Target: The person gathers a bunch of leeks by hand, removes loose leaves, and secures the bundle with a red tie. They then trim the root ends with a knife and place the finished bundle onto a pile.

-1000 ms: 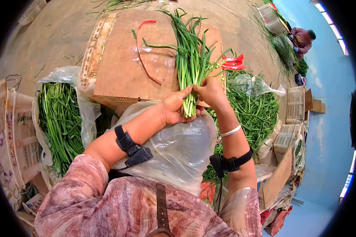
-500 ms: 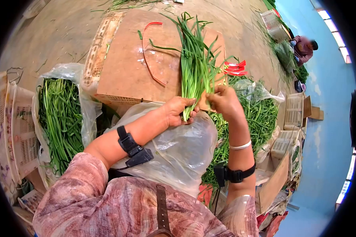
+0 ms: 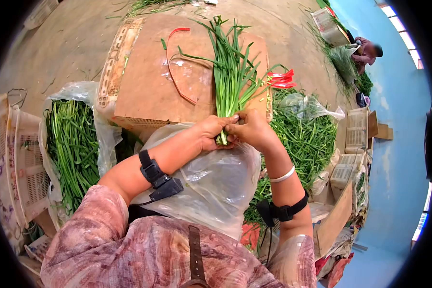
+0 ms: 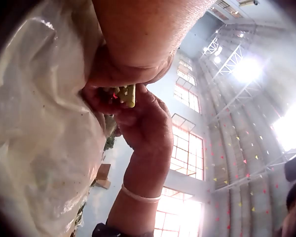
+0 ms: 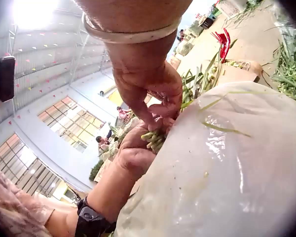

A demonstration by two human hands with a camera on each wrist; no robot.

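Pale crates (image 3: 31,158): far left of my left hand (image 3: 211,132), partly cut off by the dark edge of the head view; I can't make out their contents.
Open plastic bag (image 3: 84,89): nearer, left of my left hand, packed with long greens (image 3: 72,149).
Tabletop (image 3: 144,81): just ahead of me, a brown board over a slotted crate (image 3: 115,62), whose inside it hides; a thin red strip (image 3: 180,30) lies on it.
Plastic sheeting (image 3: 201,180): below my left hand and in front of my body, covering whatever is under it.
Left hand: gripping the green bunch (image 3: 227,84) by its pale stalks, some fingers hidden.
Green bunch: in my hands, leaves spread forward over the tabletop; a red spot (image 4: 115,97) by the stalk ends is too small to make out.
Right hand (image 3: 251,128): pinching at the stalks, against the left; half a second ago it was apart, further right.
Red strips (image 3: 282,79): ahead and right of my hands.
Loose greens (image 3: 307,139): heaped right of my hands, clear plastic (image 3: 297,105) across the far edge; I can't tell what holds them.
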